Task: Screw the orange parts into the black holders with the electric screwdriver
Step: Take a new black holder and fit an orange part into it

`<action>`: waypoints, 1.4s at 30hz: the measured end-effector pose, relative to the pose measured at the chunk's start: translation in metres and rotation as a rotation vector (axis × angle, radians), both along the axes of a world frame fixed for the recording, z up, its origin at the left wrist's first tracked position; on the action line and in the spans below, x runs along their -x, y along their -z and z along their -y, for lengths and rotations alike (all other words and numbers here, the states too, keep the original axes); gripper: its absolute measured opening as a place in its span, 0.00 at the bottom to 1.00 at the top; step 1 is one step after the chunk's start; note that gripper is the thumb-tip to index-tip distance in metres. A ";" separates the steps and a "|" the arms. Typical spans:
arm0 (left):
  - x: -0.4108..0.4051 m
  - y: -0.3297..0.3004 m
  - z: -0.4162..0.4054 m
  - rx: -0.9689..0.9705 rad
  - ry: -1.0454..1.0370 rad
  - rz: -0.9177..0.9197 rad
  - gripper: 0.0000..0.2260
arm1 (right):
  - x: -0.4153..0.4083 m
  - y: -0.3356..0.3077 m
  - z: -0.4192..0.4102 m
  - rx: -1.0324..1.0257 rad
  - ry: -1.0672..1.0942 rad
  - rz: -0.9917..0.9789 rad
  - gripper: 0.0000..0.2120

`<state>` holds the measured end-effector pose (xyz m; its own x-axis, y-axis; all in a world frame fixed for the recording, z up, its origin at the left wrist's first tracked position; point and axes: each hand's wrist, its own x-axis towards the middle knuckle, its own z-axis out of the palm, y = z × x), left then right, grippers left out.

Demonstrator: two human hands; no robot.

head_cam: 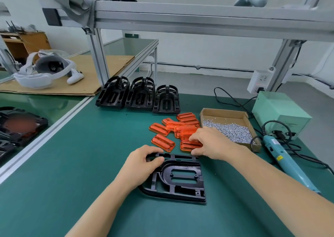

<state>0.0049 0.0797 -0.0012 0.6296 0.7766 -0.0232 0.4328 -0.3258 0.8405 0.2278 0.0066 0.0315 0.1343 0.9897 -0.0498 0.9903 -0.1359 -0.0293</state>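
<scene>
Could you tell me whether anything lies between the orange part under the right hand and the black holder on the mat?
Nothing visible does. The right hand grips an orange part right beside the holder, which the left hand steadies.

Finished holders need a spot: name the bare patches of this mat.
Bare green mat lies left of the flat black holder, up to the aluminium rail. Crowded: orange parts, screw box and electric screwdriver on the right, stacked holders behind.

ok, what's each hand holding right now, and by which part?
Left hand grips the black holder lying on the mat, at its top-left edge. Right hand pinches an orange part by its near end, in the pile.
</scene>
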 end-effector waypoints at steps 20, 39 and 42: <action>-0.046 -0.044 0.027 0.149 0.185 0.600 0.28 | 0.010 -0.027 0.039 0.019 0.218 -1.893 0.11; -0.034 -0.030 0.035 0.684 0.112 0.784 0.15 | 0.024 -0.029 0.039 -0.125 0.169 -1.611 0.17; -0.033 -0.029 0.035 0.728 0.086 0.812 0.17 | 0.027 -0.031 0.038 -0.170 0.186 -1.545 0.19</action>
<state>0.0384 0.0442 0.0283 0.7163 0.6976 -0.0122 -0.3383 0.3626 0.8684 0.2013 -0.0318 0.0628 0.1767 0.9738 -0.1434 -0.0425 -0.1380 -0.9895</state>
